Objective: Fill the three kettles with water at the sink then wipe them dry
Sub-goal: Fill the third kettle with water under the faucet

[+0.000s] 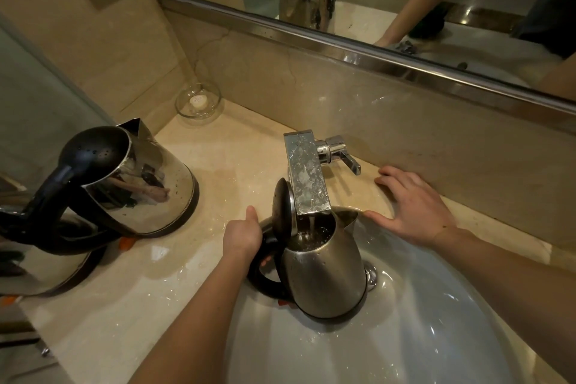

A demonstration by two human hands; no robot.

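Kettle (324,271) upright under tap (307,174) – left hand (241,235) fingers wrapped round handle, right hand (414,206) open on table – nearer the lever (343,153).

A third kettle (40,262) at the left edge is cut off, only its shiny side and part of its black handle showing. The left hand (241,235) hides part of the handle of the kettle in the sink (324,274), and how much water is inside cannot be told
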